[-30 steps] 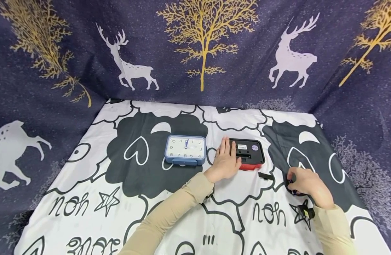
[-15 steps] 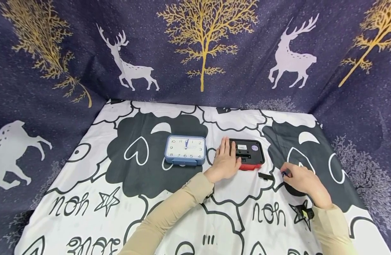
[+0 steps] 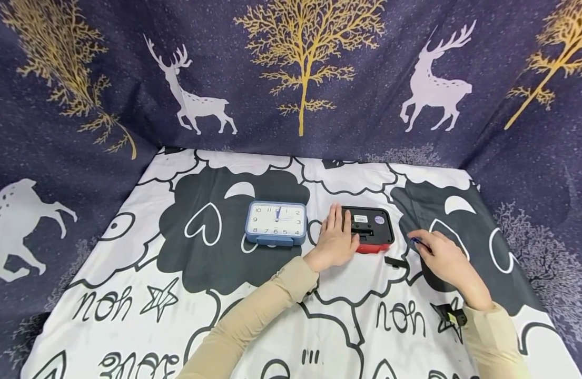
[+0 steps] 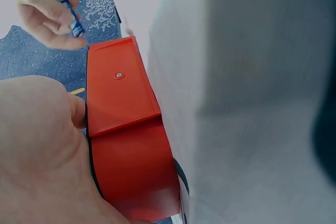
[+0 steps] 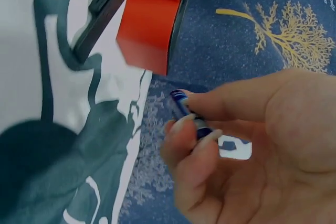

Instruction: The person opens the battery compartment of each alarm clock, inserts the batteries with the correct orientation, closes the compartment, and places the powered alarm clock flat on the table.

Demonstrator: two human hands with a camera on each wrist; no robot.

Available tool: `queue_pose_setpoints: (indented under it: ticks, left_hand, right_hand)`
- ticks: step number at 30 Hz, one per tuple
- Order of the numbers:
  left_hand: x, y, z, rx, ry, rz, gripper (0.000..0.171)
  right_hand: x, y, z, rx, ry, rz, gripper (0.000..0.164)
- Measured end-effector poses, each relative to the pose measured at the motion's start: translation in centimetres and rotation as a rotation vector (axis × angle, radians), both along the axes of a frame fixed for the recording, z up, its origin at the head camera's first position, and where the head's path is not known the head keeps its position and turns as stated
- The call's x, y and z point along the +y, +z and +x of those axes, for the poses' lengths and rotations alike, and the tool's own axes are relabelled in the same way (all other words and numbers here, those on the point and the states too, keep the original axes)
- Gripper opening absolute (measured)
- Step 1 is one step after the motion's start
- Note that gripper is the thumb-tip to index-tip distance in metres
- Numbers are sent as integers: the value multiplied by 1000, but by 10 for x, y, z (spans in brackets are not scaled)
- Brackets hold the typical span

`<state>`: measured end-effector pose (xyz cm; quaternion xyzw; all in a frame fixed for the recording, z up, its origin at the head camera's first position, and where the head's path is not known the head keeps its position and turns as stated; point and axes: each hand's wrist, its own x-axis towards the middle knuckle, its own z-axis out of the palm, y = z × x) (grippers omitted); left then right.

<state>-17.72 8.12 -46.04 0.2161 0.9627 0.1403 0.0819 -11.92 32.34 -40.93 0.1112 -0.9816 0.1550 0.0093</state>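
A red alarm clock (image 3: 373, 247) lies face down, its black back upward with a long slot in it; its red side (image 4: 121, 87) fills the middle of the left wrist view. My left hand (image 3: 335, 243) rests on the left part of the clock's back with its fingers stretched out. To the right of the clock, my right hand (image 3: 447, 260) pinches a small blue battery (image 5: 180, 100) between thumb and fingers, above the cloth. A black battery cover (image 3: 396, 262) lies on the cloth between the clock and my right hand.
A blue alarm clock (image 3: 276, 223) with a white dial lies face up left of the red one. The table is covered by a black and white patterned cloth (image 3: 291, 326). A dark blue curtain (image 3: 357, 116) with deer and trees hangs behind.
My right hand has lifted the battery off the dark patch of cloth and moved it left and away from me, nearer the red clock. The left hand stays in place.
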Motion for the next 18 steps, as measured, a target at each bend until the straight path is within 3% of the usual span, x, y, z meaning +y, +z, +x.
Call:
queue_pose_setpoints:
  ticks: [7,18]
  left_hand:
    - [0,0,0,0,0,9,65]
    - [1,0,0,2,-7,12,64]
  right_hand:
    - [-13,-4,-6,116,51,-101,29]
    - [-28,-12,-12,311,-25,-267,18]
